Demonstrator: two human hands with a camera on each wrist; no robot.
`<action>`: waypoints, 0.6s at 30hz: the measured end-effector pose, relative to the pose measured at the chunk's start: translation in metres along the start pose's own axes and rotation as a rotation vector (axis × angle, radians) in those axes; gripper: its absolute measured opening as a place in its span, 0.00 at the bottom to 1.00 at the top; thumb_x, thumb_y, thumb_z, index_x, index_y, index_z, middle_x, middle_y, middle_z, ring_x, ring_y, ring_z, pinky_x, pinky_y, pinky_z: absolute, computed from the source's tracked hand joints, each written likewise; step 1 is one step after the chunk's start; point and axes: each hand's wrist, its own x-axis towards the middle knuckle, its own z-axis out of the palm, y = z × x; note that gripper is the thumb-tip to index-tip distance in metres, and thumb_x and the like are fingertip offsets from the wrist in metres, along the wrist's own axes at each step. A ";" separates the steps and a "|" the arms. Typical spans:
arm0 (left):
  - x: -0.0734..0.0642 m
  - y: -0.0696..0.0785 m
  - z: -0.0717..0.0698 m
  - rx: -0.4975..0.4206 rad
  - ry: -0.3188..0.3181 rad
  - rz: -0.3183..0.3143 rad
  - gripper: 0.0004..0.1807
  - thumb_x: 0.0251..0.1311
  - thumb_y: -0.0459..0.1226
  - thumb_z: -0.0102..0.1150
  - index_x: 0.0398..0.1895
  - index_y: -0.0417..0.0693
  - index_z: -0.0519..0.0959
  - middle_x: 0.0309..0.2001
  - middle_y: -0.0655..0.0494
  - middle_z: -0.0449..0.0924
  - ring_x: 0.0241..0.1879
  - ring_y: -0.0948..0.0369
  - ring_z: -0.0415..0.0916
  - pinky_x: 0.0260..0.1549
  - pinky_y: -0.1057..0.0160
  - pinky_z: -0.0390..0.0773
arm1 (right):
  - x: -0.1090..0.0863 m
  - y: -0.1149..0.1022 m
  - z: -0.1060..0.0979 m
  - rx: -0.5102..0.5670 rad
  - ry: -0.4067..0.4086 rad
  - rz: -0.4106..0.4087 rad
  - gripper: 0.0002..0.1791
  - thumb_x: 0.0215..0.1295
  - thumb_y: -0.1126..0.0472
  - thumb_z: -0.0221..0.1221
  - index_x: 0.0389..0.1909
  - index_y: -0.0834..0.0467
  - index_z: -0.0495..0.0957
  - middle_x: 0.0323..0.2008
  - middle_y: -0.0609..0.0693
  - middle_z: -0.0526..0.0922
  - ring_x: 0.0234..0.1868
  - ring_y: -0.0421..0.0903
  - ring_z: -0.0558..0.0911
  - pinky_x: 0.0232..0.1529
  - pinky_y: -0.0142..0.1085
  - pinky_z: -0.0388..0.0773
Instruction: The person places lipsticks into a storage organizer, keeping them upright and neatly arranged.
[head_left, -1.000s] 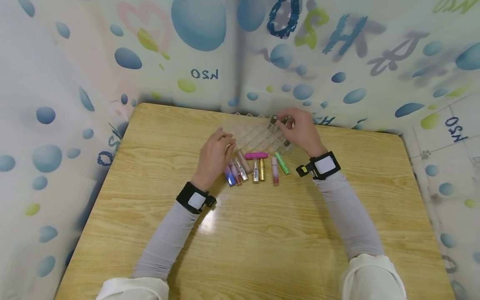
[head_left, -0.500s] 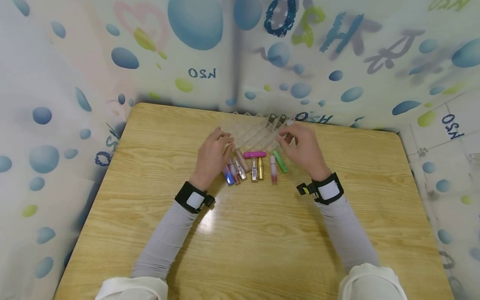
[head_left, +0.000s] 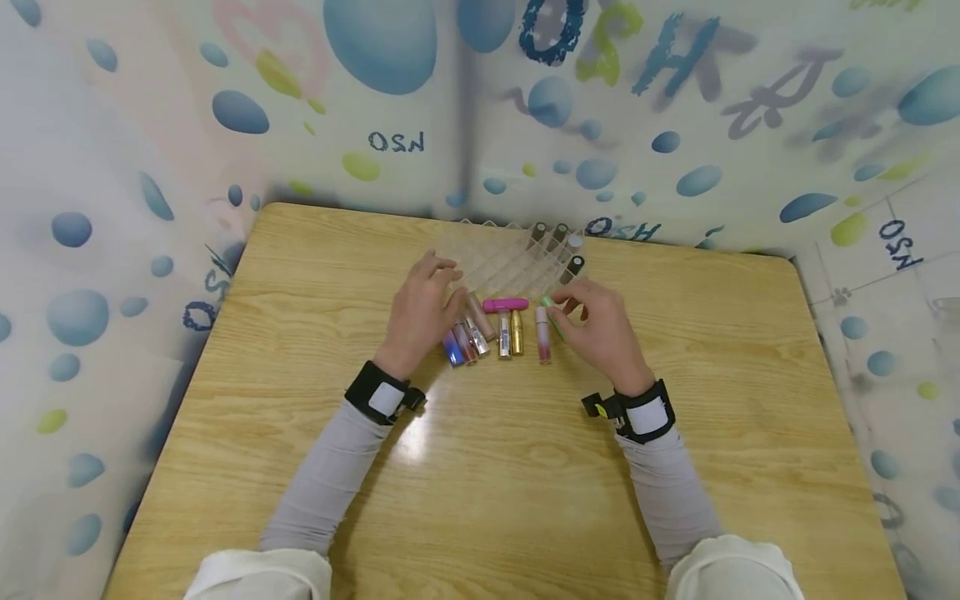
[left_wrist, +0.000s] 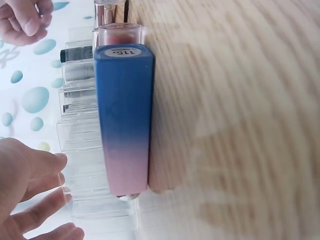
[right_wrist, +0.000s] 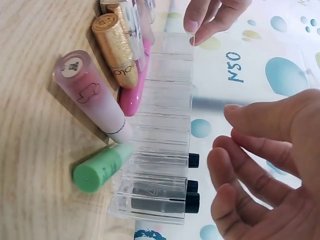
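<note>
A clear compartmented organizer (head_left: 491,260) stands near the back of the table, with several dark-capped tubes in its right end. My left hand (head_left: 418,317) touches its left end with loosely bent fingers, seen also in the left wrist view. My right hand (head_left: 600,337) hovers over a green tube (right_wrist: 97,170), thumb and fingers apart and nothing between them in the right wrist view. Beside that tube lie a pink lip gloss (head_left: 543,340), a gold lipstick (head_left: 517,335) and a magenta tube (head_left: 506,305). A blue-and-pink tube (left_wrist: 125,115) lies below my left hand.
More lip tubes, among them a silver one (head_left: 505,337), lie in a loose row before the organizer. A patterned wall covering (head_left: 637,150) rises behind the wooden table (head_left: 480,492).
My right hand has come away from the organizer's right end, moving toward me and down to the green tube. Dark-capped tubes there are now uncovered. My left hand has stayed at the left end.
</note>
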 end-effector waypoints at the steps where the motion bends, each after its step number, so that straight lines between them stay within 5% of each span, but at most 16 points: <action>1: 0.000 0.000 0.000 0.002 0.000 0.003 0.15 0.66 0.36 0.65 0.50 0.34 0.85 0.60 0.41 0.80 0.73 0.41 0.65 0.60 0.48 0.80 | -0.001 0.000 0.001 0.003 -0.004 0.010 0.09 0.64 0.65 0.68 0.42 0.64 0.87 0.38 0.56 0.88 0.36 0.52 0.84 0.32 0.46 0.79; 11: -0.002 0.006 -0.004 0.045 0.075 0.117 0.14 0.63 0.37 0.67 0.48 0.37 0.87 0.58 0.43 0.82 0.63 0.41 0.75 0.65 0.45 0.74 | -0.011 -0.002 0.013 -0.043 -0.108 0.128 0.14 0.64 0.62 0.68 0.47 0.67 0.84 0.41 0.59 0.86 0.36 0.52 0.85 0.38 0.45 0.85; 18: -0.005 0.024 -0.008 0.042 0.091 0.168 0.12 0.64 0.37 0.65 0.46 0.39 0.88 0.53 0.46 0.85 0.49 0.44 0.78 0.47 0.51 0.82 | -0.014 -0.003 0.024 -0.139 -0.180 0.187 0.12 0.59 0.60 0.71 0.39 0.63 0.83 0.32 0.53 0.83 0.32 0.48 0.80 0.33 0.41 0.80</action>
